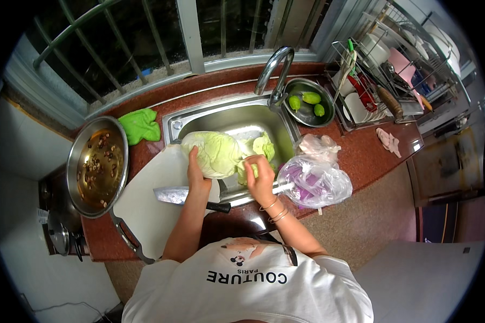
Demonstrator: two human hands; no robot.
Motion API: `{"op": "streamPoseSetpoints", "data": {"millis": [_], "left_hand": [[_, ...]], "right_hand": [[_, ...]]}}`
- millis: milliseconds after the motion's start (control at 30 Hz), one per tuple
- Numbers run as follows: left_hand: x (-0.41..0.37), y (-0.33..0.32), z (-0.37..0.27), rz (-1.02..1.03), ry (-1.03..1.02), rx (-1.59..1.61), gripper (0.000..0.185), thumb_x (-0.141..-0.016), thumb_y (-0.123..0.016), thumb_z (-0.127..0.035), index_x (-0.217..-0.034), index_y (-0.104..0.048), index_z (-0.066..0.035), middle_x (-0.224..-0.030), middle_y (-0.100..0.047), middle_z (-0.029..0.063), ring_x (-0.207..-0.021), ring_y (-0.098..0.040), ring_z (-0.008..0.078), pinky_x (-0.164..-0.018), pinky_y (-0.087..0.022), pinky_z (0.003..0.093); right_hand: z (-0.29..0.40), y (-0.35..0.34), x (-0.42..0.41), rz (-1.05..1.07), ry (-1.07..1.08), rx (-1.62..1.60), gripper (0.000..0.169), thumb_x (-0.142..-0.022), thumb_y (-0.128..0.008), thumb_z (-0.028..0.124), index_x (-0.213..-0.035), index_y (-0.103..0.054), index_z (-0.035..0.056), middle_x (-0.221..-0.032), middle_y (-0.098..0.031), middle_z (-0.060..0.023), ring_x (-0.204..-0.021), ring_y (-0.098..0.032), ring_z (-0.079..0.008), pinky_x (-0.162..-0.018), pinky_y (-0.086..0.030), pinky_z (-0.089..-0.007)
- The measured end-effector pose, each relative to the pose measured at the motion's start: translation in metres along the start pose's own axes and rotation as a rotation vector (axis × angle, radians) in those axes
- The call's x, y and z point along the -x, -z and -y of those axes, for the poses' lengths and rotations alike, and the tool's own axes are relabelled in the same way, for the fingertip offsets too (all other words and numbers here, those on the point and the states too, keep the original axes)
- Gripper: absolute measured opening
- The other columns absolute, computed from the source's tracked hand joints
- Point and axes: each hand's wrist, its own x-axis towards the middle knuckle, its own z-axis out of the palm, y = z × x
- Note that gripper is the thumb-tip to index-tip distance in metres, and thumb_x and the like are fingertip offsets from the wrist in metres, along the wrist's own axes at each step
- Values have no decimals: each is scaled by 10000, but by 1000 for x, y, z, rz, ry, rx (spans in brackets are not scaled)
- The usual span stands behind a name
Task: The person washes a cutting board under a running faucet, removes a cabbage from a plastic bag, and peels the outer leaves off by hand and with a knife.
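Observation:
My left hand (198, 171) grips a pale green cabbage (212, 153) from its left side, above the near left edge of the steel sink (230, 115). At the cabbage's right end, my right hand (260, 177) pinches a cabbage leaf (242, 171); whether that leaf is still attached I cannot tell. Loose leaves (264, 146) lie in the sink beyond my right fingers. Under my left forearm a cleaver (171, 195) with a black handle rests on the white cutting board (145, 210), partly hidden by the arm.
A steel basin (123, 169) of yellowish liquid with brown pieces stands left, beside a green cloth (140, 126). The faucet (275, 72) arches over the sink. Right of it are a bowl (307, 121) with green peppers, plastic bags (315, 181) and a loaded dish rack (388, 76).

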Motion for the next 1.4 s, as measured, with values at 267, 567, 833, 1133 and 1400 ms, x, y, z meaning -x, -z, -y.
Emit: {"op": "streamPoseSetpoints", "data": {"millis": [267, 567, 833, 1133, 1400], "left_hand": [[18, -7, -19, -62, -27, 26, 635, -848, -634, -385, -1344, -426, -47, -1296, -520, 91, -1180, -513, 249, -998, -422, 409], [4, 15, -25, -61, -174, -161, 621, -841, -669, -289, -1346, -415, -31, -1254, -529, 97, -1126, -544, 230, -939, -473, 372], [1, 22, -24, -29, -97, -138, 610, -844, -652, -284, -1338, -415, -17, -1228, -546, 112, -1107, -559, 247, -924, -485, 383], [3, 44, -46, 339, 122, -234, 605, -890, -527, -392, -1350, -401, -20, -1266, -540, 162, -1134, -559, 289, -967, -469, 433], [-12, 73, -39, 365, 193, 5, 650, -857, -547, -409, -1353, -402, -14, -1281, -524, 199, -1070, -594, 317, -920, -502, 448]], "right_hand": [[-15, 8, -10, -7, -218, -126, 97, -849, -632, 31, -850, -544, -9, -790, -635, -119, -682, -629, -241, -637, -489, -315], [-40, 24, -16, -23, -276, -48, 90, -841, -635, 30, -853, -552, -2, -784, -625, -135, -689, -627, -270, -628, -487, -325], [-60, 20, -6, -88, -450, -199, 127, -882, -613, 53, -820, -505, 27, -661, -481, 15, -596, -417, -53, -528, -366, -221], [-89, 39, 6, -124, -579, -311, 141, -887, -610, 38, -819, -488, 55, -700, -462, 50, -628, -401, -30, -561, -344, -186], [-108, 44, -15, -120, -582, -257, 149, -888, -611, 47, -813, -483, 38, -699, -486, 35, -626, -427, -38, -571, -378, -195]]}}
